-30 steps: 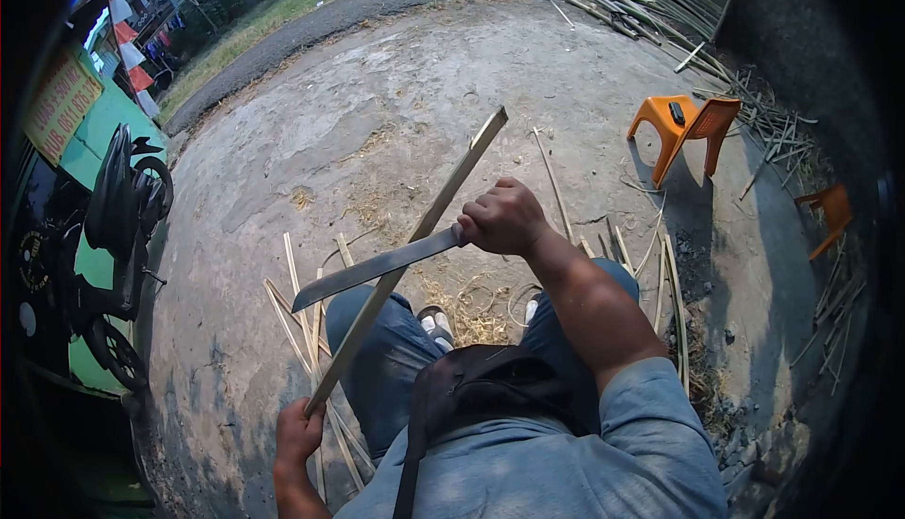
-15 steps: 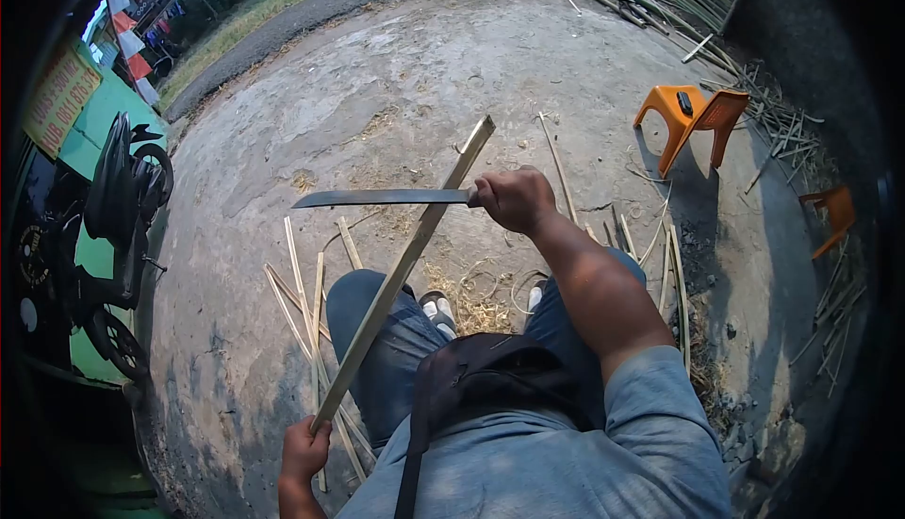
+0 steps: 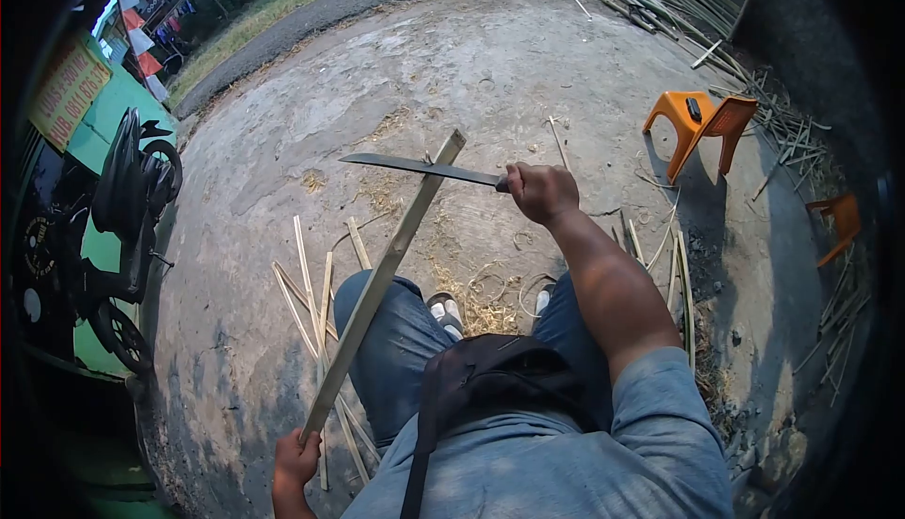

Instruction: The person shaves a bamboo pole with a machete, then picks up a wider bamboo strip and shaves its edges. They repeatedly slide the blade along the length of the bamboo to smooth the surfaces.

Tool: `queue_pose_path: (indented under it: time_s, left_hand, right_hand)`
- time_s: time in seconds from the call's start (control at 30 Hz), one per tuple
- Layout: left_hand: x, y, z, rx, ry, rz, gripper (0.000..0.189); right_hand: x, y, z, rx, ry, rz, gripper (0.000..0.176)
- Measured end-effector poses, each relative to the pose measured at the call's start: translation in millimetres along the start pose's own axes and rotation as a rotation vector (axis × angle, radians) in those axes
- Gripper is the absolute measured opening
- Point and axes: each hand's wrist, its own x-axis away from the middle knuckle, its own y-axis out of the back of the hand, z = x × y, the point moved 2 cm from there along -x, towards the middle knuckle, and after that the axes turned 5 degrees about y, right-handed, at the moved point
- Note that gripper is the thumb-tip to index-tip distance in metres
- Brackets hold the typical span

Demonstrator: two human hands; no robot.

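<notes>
My left hand (image 3: 297, 461) grips the near end of a long bamboo slat (image 3: 386, 269) that slants up and away over my left knee. My right hand (image 3: 539, 191) is closed on the handle of a machete (image 3: 419, 168), arm stretched forward. The dark blade lies nearly level, pointing left, and meets the slat close to its far tip. I sit with both knees in jeans and a dark bag (image 3: 481, 378) on my lap.
Split bamboo strips (image 3: 316, 297) and shavings lie on the concrete ground by my left leg. More strips (image 3: 679, 293) lie to my right. An orange plastic stool (image 3: 702, 123) stands at the right, a parked motorcycle (image 3: 123, 227) at the left, bamboo poles (image 3: 650, 0) at the back.
My right hand has carried the machete up along the slat, from its middle to near its far tip, the blade levelling out. My left hand has kept its hold on the near end.
</notes>
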Motion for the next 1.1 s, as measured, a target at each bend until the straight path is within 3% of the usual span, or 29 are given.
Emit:
queue_pose_path:
  time_s: [0.13, 0.2, 0.27, 0.33, 0.4, 0.47, 0.53, 0.6, 0.73, 0.87, 0.93, 1.03, 1.1]
  left_hand:
    - [0, -6, -9, -0.011, -0.049, -0.006, 0.033]
    - [0, -4, -26, -0.059, -0.079, -0.021, 0.035]
    - [-2, -2, -30, -0.087, -0.092, -0.044, 0.036]
    - [-7, -1, -22, -0.103, -0.089, -0.053, 0.036]
    - [-4, -5, -7, -0.077, -0.079, -0.043, 0.036]
    - [-5, -4, -8, -0.081, -0.098, -0.052, 0.035]
    - [-7, -2, -22, -0.114, -0.133, -0.078, 0.034]
    - [-9, -4, -20, -0.026, -0.096, -0.02, 0.034]
    - [-7, -12, -23, 0.063, -0.113, 0.018, 0.035]
    - [-14, -14, -20, 0.044, -0.11, 0.006, 0.035]
    - [-16, -6, -20, -0.022, -0.101, 0.011, 0.034]
    - [-17, -7, -15, -0.056, -0.144, -0.022, 0.034]
    - [-12, -5, -12, -0.108, -0.176, -0.087, 0.034]
  right_hand:
    - [7, 3, 29, -0.096, 0.217, -0.059, 0.036]
    - [12, 2, 47, 0.004, 0.455, -0.098, 0.035]
    - [16, 8, 70, 0.002, 0.558, -0.053, 0.035]
    - [13, 5, 62, -0.003, 0.541, -0.083, 0.035]
    - [4, -2, 24, -0.021, 0.365, -0.15, 0.036]
    - [-6, 4, -10, -0.047, -0.108, -0.039, 0.041]
    - [-6, 3, -16, 0.084, -0.133, -0.019, 0.043]
    - [-4, 1, -5, 0.173, -0.083, 0.001, 0.044]
    - [4, 19, 19, -0.071, 0.005, -0.044, 0.038]
    - [12, -2, 49, 0.035, 0.481, -0.059, 0.033]
    - [17, 0, 73, 0.047, 0.579, -0.098, 0.034]
    - [14, 4, 73, 0.055, 0.573, -0.09, 0.033]
    - [4, -1, 38, 0.022, 0.494, -0.17, 0.034]
